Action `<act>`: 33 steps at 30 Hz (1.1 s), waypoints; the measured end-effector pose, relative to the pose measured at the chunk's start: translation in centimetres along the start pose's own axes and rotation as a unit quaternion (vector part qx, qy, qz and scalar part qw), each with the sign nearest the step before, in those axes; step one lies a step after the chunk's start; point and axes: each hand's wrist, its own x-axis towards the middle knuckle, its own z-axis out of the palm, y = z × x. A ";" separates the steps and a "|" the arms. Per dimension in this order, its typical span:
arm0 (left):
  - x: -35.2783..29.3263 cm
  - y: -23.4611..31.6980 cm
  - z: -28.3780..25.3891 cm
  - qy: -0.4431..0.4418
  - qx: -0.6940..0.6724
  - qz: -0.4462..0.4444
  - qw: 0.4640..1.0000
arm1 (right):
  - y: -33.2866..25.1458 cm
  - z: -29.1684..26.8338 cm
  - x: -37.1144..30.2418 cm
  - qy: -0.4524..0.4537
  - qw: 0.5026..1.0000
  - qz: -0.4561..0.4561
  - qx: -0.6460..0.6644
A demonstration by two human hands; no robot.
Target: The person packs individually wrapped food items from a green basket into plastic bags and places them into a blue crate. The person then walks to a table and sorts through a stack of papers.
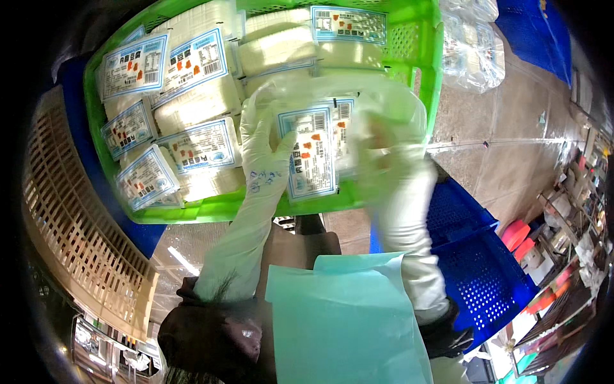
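Observation:
My left hand (265, 144), in a white glove, grips the left side of a clear plastic bag (339, 84). Its thumb lies against a white packet with a blue-edged label (312, 153), and a second such packet stands behind that one. On the bag's right side is my right hand (387, 144), also gloved; motion smears its fingers, so their grip does not show. Both hands are over the near side of a green crate (291, 208). More labelled packets (198, 96) of white blocks are stacked in the crate's left and far parts.
At far right, filled clear bags (472, 54) lie on the tiled floor (511, 115). Blue crates (473, 269) stand right of my right forearm. A tan slatted crate (77, 217) is at left, and a light green apron (345, 313) covers my front.

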 end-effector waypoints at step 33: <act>0.5 2.3 2.5 -0.009 -0.385 -0.113 0.916 | -4.2 11.2 20.3 -0.117 0.902 -0.294 -0.293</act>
